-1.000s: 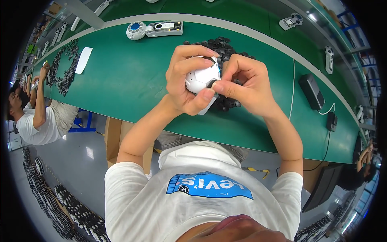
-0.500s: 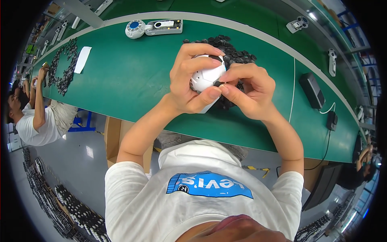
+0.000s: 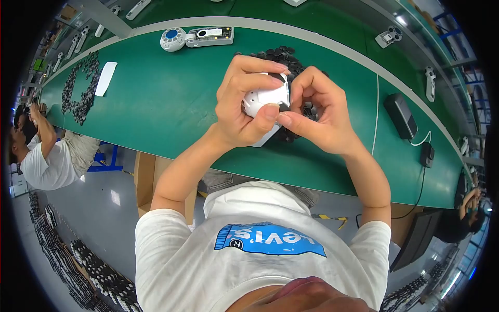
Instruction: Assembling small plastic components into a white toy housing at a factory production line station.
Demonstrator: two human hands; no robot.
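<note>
White part (image 3: 266, 97) mostly hidden inside both hands' grip

Housing (image 3: 267, 98) between my hands, above surface (image 3: 156, 104); parts heap (image 3: 283, 54) behind it; paper slip (image 3: 105, 78) far left; power adapter (image 3: 401, 115) right.

The light is bright and even, coming from overhead; my hands and forearms in the middle of the frame are evenly lit with little shade. The green worktop (image 3: 156, 109) shows only a soft, short shadow under my left hand (image 3: 244, 109), and a faint sheen toward the upper part of the frame; the grey floor at lower left carries a small bright reflection. The centre is sharp; the fisheye bends the worktop's edge into an arc, and things near the rim look squeezed and small; black corners ring the picture; my chin at the bottom edge is blurred.
</note>
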